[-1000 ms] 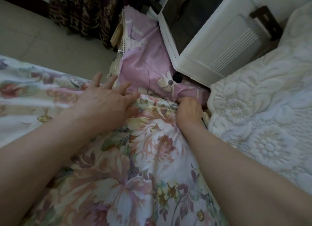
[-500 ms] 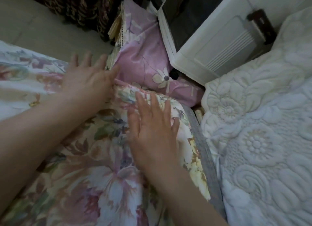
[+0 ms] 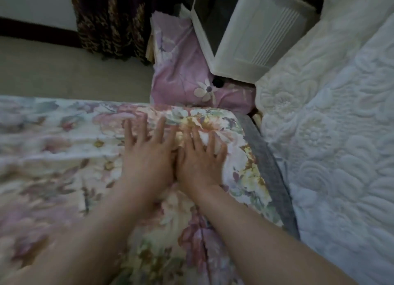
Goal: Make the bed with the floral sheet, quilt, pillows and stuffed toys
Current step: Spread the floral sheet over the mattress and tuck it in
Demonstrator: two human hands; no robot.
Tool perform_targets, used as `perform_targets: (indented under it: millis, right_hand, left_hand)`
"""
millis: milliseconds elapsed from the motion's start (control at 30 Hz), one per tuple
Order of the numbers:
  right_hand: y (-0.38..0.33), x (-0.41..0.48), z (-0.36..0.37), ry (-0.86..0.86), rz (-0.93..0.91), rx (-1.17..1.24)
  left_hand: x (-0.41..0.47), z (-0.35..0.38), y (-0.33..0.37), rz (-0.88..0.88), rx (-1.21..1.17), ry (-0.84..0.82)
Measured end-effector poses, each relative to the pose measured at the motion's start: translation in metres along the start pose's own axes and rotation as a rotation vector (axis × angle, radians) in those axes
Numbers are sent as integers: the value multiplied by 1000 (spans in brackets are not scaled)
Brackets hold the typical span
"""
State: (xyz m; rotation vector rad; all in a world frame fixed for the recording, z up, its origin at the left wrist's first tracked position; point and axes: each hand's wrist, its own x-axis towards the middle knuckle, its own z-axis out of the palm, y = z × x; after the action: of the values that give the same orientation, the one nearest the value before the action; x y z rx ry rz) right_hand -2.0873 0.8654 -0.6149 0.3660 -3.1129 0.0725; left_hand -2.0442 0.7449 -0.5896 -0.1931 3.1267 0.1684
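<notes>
Floral sheet (image 3: 64, 157) lies over the bed, from the far left edge to the corner. Left hand (image 3: 147, 157) is flat on it, palm down, fingers splayed. Right hand (image 3: 198, 163) touches it at the thumb side, also splayed, pressing the sheet near the corner. Purple pillow (image 3: 187, 71) sits just past that corner. Grey strip (image 3: 270, 174) borders the sheet's right edge, with the white quilt (image 3: 330, 157) beside it.
</notes>
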Motion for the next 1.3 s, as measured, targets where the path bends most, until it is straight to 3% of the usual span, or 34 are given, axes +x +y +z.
perform_targets:
  millis: [100,167,267,333,433,500,567,634,667,700,800,867,1034,1134,1234,1300]
  right_hand:
    - [-9,-1,-14,-84,42,15]
    - [-20,-10,-32,-82,42,-1]
    - [-40,-75,-44,-81,-138,118]
    - [-15,-138,-40,-88,-234,137]
    - [88,-150,-37,-69,126,-24]
    - [101,-147,-50,-71,279,-90]
    - [54,-156,-56,26,45,5]
    - [7,-186,-43,10,-277,51]
    - [6,-197,-41,-25,-342,11]
    - [18,-200,-40,-45,-304,-18]
    - [81,-190,-51,45,267,-24]
    - [102,-186,-55,113,473,-84]
    - [116,-179,-53,139,220,-34]
    - [129,-173,-56,242,220,-120]
    - [87,-164,-64,304,249,-109]
    - [40,-170,-63,182,15,-1]
  left_hand:
    - [-90,5,0,-127,-86,10]
    - [-96,22,-10,-203,-108,4]
    - [-84,29,-15,-153,-85,-3]
    - [-87,31,-17,-162,-88,26]
    - [-88,30,-10,-207,-174,44]
    - [-89,26,-5,-203,-201,32]
    - [-91,25,-5,-213,-205,43]
    - [-91,24,-8,-219,-185,33]
    - [-89,24,-6,-212,-183,34]
    - [-88,24,-5,-208,-183,29]
    - [-87,25,-3,-215,-182,41]
    - [-87,27,-4,-219,-176,49]
    - [-90,24,-5,-217,-184,43]
    - [-90,24,-3,-222,-181,45]
    - [-90,26,-4,-221,-167,46]
    - [-90,28,-5,-220,-169,58]
